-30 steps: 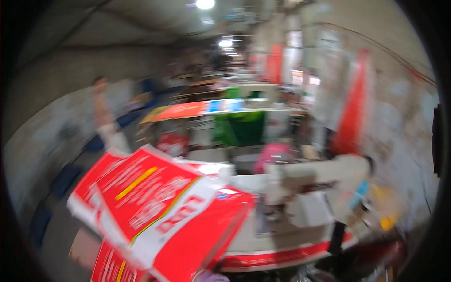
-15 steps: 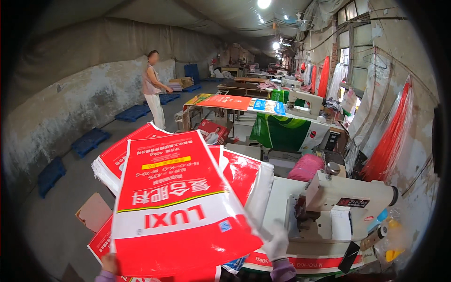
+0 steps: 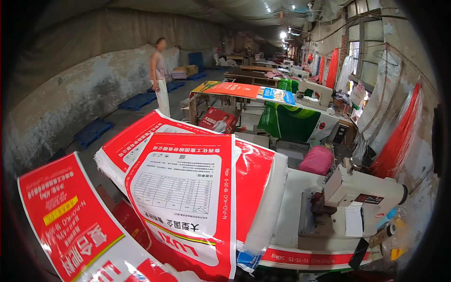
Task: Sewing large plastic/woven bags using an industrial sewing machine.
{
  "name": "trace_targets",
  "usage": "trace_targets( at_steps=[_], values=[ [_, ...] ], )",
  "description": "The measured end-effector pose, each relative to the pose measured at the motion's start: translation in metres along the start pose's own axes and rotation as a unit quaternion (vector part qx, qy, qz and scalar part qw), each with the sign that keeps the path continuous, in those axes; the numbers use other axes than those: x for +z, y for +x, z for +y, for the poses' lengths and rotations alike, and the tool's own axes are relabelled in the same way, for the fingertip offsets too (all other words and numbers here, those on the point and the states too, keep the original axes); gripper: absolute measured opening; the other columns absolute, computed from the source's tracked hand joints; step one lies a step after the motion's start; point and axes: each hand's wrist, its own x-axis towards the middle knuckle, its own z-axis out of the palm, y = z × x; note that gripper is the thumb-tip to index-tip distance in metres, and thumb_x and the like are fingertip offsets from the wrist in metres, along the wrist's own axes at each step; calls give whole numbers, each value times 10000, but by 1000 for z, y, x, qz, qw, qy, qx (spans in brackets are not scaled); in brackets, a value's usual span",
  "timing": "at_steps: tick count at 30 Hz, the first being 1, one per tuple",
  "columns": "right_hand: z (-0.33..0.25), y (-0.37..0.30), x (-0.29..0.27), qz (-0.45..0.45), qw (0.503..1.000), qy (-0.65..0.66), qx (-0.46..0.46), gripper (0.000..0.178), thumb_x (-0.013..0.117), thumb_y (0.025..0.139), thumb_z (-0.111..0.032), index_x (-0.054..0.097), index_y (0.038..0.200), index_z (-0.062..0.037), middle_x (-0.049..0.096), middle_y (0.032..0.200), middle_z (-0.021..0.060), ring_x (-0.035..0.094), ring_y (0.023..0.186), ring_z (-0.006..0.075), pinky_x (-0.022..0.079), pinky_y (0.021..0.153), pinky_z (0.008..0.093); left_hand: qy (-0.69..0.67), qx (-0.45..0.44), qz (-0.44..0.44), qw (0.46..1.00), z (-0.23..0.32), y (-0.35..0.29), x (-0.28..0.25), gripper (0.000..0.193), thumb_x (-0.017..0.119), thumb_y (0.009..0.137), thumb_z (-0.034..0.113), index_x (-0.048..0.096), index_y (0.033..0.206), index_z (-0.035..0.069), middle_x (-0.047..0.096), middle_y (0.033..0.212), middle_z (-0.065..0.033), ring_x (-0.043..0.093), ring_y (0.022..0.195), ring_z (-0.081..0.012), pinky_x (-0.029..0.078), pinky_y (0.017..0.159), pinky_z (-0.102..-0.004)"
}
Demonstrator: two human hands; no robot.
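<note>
A red-and-white woven sack point(image 3: 188, 202) is seen spread atop the sack pile point(image 3: 256, 183) beside the sewing machine point(image 3: 361, 197), another sack point(image 3: 70, 225) lifted at lower left, neither hand visible, grip unknowable

The pale work surface point(image 3: 292, 207), edged with a red printed strip, carries a stack of red-and-white woven plastic sacks point(image 3: 188, 188) draped over its left side and a cream industrial sewing machine point(image 3: 361, 197) on its right.

Dim hall, ceiling lamps point(image 3: 283, 34) and right-side windows point(image 3: 355, 49) gave light, sharp centre, fisheye bending, dark vignetted rim.
</note>
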Motion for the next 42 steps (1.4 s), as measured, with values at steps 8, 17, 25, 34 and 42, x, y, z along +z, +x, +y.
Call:
trace_targets(
  at_steps=[8,17,25,34,42],
  values=[
    [136,33,7,34,970,-42,236,212,530,787,-87,673,942,-64,668,929,198,625,918,404,479,847,476,127,-130,14,983,-200,-39,-19,252,553,870,174,577,1077,31,608,974,-156,592,829,-310,484,754,-435],
    [326,15,27,-15,878,-424,224,330,536,832,-158,654,1115,-38,629,1162,228,531,1171,446,352,1053,543,226,-193,-43,954,-278,-45,11,357,584,821,118,529,1161,26,559,1100,-177,558,968,-325,463,852,-438],
    [132,-68,-64,10,949,187,254,450,569,922,-416,601,1153,-31,660,1021,112,615,938,210,466,868,327,367,-145,-57,917,-271,-1,11,479,611,776,68,486,1236,22,515,1213,-195,528,1092,-339,444,939,-440],
    [59,-134,-97,288,896,205,271,352,756,791,-223,683,1111,-98,701,909,79,640,807,163,509,753,301,350,644,-366,573,-61,-119,426,623,660,670,60,553,1283,85,422,1410,-221,347,1345,-390,270,1106,-497],
    [23,-123,-102,292,952,59,76,120,657,802,-143,673,909,-91,592,902,115,583,893,308,482,784,375,455,660,-591,89,7,-181,609,622,439,931,542,293,1479,286,212,1567,-83,166,1440,-370,146,1098,-654]
  ],
)
